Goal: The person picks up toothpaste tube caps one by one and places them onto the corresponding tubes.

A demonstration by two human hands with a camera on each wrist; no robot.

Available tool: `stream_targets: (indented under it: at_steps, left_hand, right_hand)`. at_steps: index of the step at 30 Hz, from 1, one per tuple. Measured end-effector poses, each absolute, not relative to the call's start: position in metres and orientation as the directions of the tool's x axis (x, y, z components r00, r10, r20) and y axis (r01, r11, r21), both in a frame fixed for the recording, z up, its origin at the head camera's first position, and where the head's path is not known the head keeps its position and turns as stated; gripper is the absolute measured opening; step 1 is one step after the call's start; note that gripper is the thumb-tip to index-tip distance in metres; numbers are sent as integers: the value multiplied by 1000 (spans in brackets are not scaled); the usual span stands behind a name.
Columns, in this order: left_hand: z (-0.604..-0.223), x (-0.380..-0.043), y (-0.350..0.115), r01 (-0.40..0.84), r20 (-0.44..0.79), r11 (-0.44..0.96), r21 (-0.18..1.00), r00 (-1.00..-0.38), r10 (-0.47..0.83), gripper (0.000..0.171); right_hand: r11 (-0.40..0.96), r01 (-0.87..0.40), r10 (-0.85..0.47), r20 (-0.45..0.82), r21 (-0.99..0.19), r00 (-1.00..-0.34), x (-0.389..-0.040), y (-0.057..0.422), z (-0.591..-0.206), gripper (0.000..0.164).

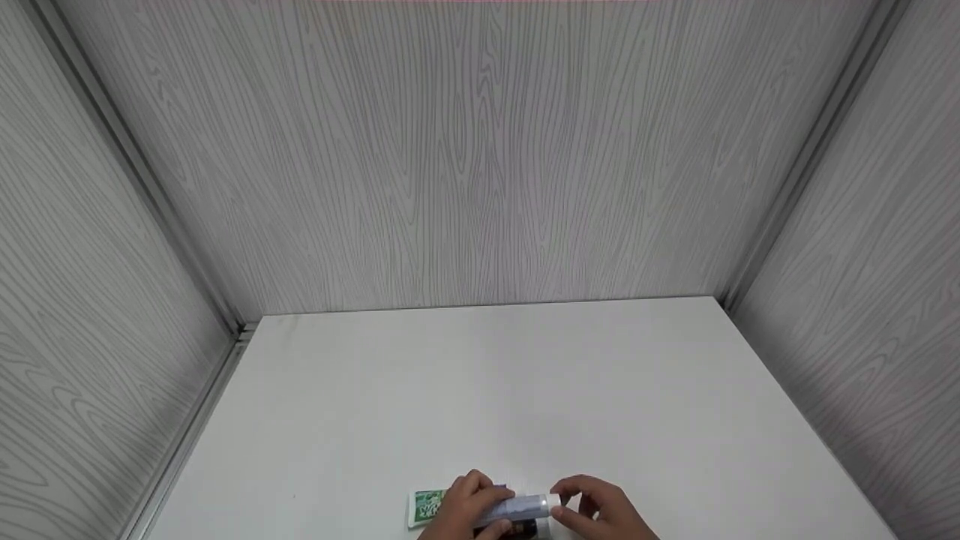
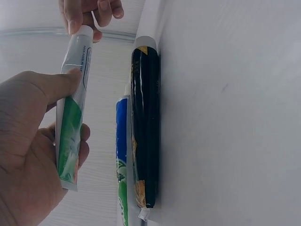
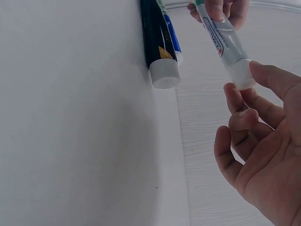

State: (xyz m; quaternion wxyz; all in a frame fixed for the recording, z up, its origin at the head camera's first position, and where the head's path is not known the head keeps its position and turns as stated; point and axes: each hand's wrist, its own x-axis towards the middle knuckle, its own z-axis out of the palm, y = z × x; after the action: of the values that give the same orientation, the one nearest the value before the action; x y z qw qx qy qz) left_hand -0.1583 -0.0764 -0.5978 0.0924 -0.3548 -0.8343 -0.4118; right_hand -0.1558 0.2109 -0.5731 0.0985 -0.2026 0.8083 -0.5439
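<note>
My left hand grips a white and green toothpaste tube round its body, thumb on the front. At the tube's capped end, my right hand pinches the white cap between thumb and fingertips. The cap is on the tube. In the head view the tube is held over a dark toothpaste tube with gold marks and a white cap, which lies on the table. Beside that one is a blue and green toothpaste tube, partly hidden by the dark tube in the left wrist view.
The white table stretches away from the hands to a grey wood-grain back panel. Similar panels stand at the left and right.
</note>
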Motion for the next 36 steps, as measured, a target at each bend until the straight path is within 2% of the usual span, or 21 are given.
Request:
stream_targets:
  at_steps: [4, 7, 11, 16, 20, 26, 30, 36]
  left_hand:
    - [-618, -170, -76, 776, 609, 375, 507, -630, 481, 24]
    - [-618, -172, -77, 787, 629, 380, 486, -617, 473, 23]
    - [-600, -167, -81, 711, 518, 419, 565, -701, 491, 24]
    - [-589, -168, -89, 644, 431, 461, 611, -759, 489, 25]
    - [-586, -173, -95, 589, 383, 506, 630, -802, 458, 25]
    - [-586, -180, -101, 420, 222, 633, 650, -902, 371, 27]
    - [-588, -181, -103, 366, 195, 682, 633, -928, 317, 26]
    - [-591, -185, -109, 345, 222, 717, 606, -939, 264, 27]
  right_hand:
    - [288, -240, -452, 89, -927, -888, -155, 213, -574, 35]
    - [275, -266, -458, 118, -924, -881, -156, 216, -576, 34]
    - [271, -299, -443, 157, -915, -883, -157, 219, -578, 28]
    - [272, -326, -428, 189, -905, -884, -157, 223, -578, 27]
    - [281, -332, -416, 197, -900, -888, -158, 224, -579, 26]
    - [315, -326, -401, 187, -891, -897, -157, 225, -579, 25]
    - [319, -325, -403, 183, -890, -897, -157, 226, -579, 24]
    - [313, -322, -408, 180, -893, -895, -158, 229, -580, 25]
